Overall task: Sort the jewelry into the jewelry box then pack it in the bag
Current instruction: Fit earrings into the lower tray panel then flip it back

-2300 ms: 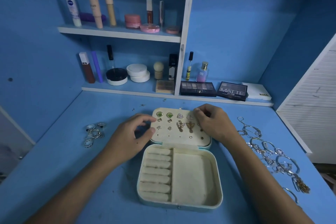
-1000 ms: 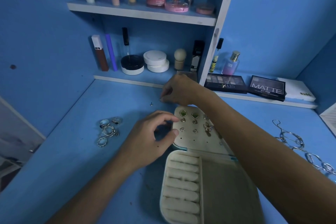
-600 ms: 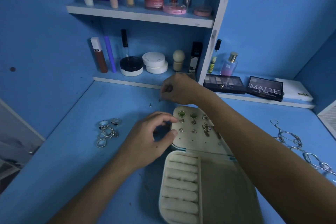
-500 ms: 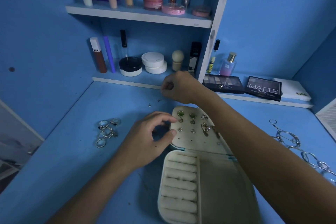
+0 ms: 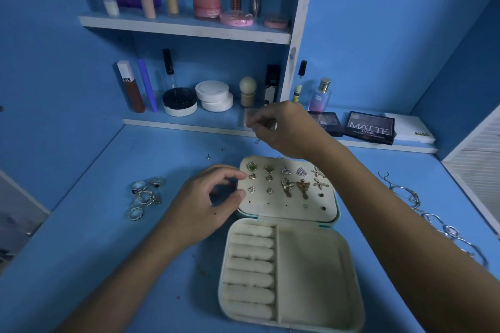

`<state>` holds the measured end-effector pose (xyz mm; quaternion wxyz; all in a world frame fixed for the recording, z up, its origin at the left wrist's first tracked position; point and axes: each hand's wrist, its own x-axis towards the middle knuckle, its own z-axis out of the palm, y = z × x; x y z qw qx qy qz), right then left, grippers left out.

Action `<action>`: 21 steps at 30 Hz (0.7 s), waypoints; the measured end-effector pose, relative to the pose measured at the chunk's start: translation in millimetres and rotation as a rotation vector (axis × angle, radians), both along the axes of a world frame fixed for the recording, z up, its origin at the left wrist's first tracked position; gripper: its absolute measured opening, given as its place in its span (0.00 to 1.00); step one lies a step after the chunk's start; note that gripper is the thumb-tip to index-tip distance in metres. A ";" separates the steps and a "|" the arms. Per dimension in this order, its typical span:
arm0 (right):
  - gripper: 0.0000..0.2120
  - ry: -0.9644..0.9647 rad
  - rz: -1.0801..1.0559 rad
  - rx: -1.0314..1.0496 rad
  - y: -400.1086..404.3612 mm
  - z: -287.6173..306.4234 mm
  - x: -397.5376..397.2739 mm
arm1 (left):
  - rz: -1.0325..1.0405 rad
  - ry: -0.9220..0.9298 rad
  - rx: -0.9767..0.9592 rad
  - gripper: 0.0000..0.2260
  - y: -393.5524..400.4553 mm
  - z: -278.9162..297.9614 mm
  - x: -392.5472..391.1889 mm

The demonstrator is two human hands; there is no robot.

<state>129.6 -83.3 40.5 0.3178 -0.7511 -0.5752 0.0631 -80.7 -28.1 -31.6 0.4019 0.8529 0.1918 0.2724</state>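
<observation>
Blue desk (image 5: 81, 238): cream rectangular jewelry box (image 5: 290, 273) laid open at centre, ring rolls and tray unfilled. Silver chain pile (image 5: 433, 222) and silver rings (image 5: 144, 196) left unsorted. Earrings (image 5: 292, 181) partly pinned in lid. Lid edge gripped by left hand (image 5: 205, 204); right hand (image 5: 284, 130) raised, fingertips pinched, content not visible. Bag not seen.

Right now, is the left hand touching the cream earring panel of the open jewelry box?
Touching. The head view shows the left hand with its thumb tip pressed against the cream earring panel's left edge.
</observation>
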 end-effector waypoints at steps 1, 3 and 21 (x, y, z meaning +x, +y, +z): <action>0.07 0.014 -0.008 0.006 -7.3 1.4 -0.5 | 0.000 0.001 0.001 0.10 -0.4 0.3 -0.1; 0.06 0.033 -0.026 0.013 -22.9 3.6 -2.5 | 0.000 0.001 0.004 0.10 -0.9 0.7 0.0; 0.07 0.130 -0.213 0.093 -125.8 -15.5 -32.6 | 0.066 -0.010 -0.110 0.10 -3.2 6.1 2.2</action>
